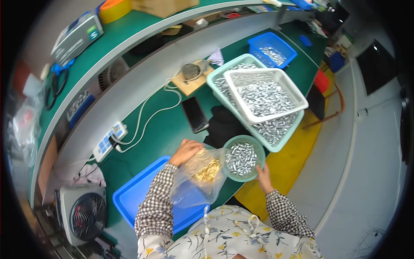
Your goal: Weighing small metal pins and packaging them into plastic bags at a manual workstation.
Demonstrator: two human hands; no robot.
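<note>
My left hand (187, 152) is closed on the upper edge of a clear plastic bag (184, 175). Small gold-coloured metal pieces (208, 171) lie in the bag, which hangs over a blue tray (142, 190). With my right hand (264, 178) I grip the near right rim of a round green bowl (244, 177), fingers partly hidden by it. Small silver-coloured metal pieces (241, 158) fill the bowl's bottom. The bowl is right beside the bag, and its left rim seems to meet the plastic.
A white bin (302, 102) sits on a pale green bin (274, 149), both holding silver pieces. Behind them stands a blue bin (254, 39). A phone (195, 114), dark cloth (222, 125), power strip (109, 141) with white cables and a fan (84, 213) are also nearby.
</note>
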